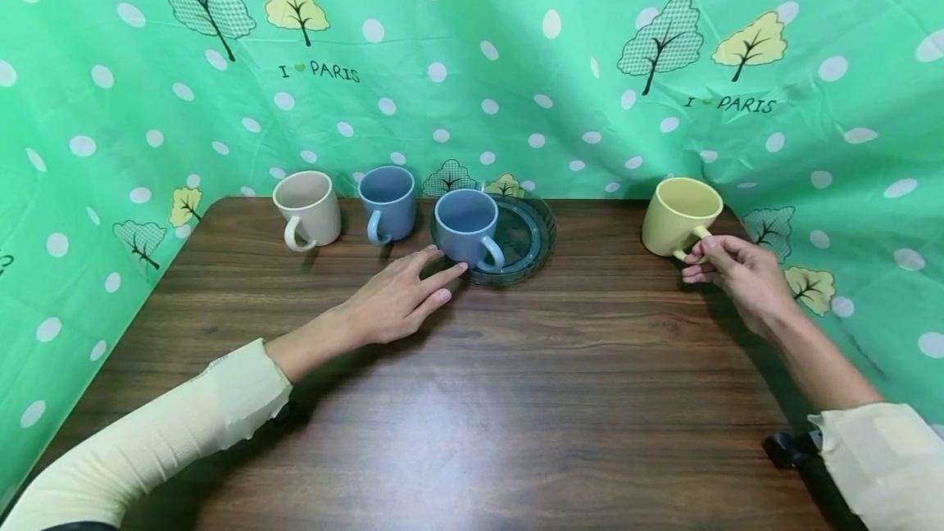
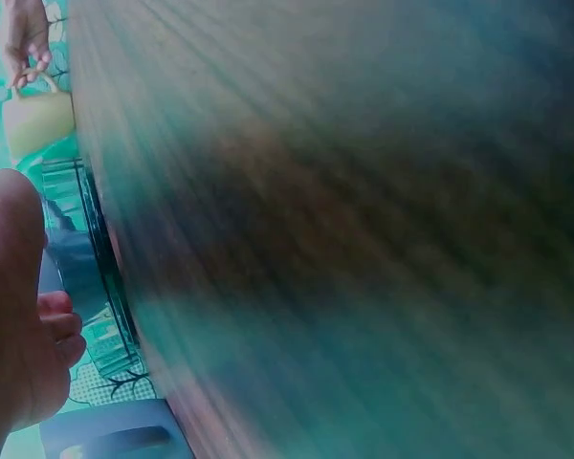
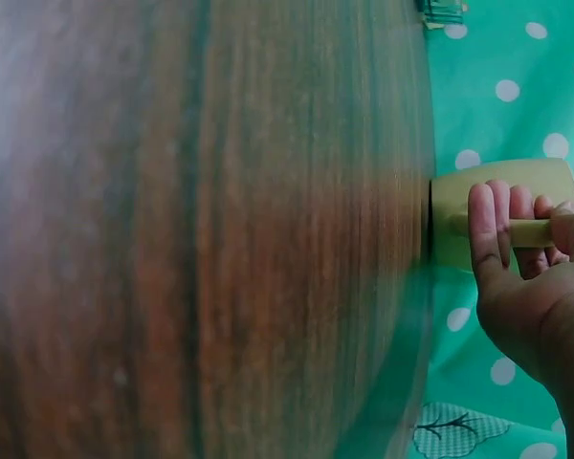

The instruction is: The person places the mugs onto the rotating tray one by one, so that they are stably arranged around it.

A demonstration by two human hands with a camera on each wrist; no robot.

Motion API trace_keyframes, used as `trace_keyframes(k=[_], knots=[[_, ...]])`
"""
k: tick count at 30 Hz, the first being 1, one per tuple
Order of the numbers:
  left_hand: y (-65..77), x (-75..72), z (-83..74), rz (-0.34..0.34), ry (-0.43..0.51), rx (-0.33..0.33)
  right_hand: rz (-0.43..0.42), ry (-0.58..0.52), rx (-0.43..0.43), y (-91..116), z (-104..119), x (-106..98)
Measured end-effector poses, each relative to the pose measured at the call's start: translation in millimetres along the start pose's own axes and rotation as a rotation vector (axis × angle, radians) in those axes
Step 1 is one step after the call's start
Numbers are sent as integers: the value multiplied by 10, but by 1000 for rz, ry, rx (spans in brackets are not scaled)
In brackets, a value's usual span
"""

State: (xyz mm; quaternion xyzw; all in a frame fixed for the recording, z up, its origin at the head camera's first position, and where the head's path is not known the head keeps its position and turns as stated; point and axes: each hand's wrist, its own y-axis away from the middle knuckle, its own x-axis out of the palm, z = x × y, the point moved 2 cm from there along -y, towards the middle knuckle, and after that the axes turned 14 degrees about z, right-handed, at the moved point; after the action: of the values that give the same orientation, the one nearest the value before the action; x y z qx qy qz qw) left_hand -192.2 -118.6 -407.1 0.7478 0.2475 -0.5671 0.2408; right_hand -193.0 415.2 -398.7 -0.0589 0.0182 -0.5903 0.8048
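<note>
At the back right of the table point(image 1: 560, 400): yellow mug point(image 1: 673, 220), upright, handle point(image 3: 530, 233) toward the near right.
Right hand point(image 1: 745, 273): grasping that handle between thumb and fingers.
On the plate point(image 1: 527, 240): blue mug point(image 1: 466, 234), upright, left of the plate's middle, handle toward the near right.
Left hand point(image 1: 394, 299): grip loose, fingers spread and extended at the near left of the blue mug; touching or just beside, hard to tell.
Left of the plate: second blue mug point(image 1: 398, 211), then white mug point(image 1: 315, 215), both upright, handles toward the near side.
Behind the mugs: green cloth point(image 1: 516, 11), white-dotted.
</note>
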Motion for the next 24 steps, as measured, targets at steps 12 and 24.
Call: trace_keyframes(k=[12, 24], knots=[[7, 2, 37, -6, 29, -8, 26, 44, -2, -45, -10, 85], [40, 16, 98, 21, 41, -25, 62, 67, -21, -80, 35, 233]])
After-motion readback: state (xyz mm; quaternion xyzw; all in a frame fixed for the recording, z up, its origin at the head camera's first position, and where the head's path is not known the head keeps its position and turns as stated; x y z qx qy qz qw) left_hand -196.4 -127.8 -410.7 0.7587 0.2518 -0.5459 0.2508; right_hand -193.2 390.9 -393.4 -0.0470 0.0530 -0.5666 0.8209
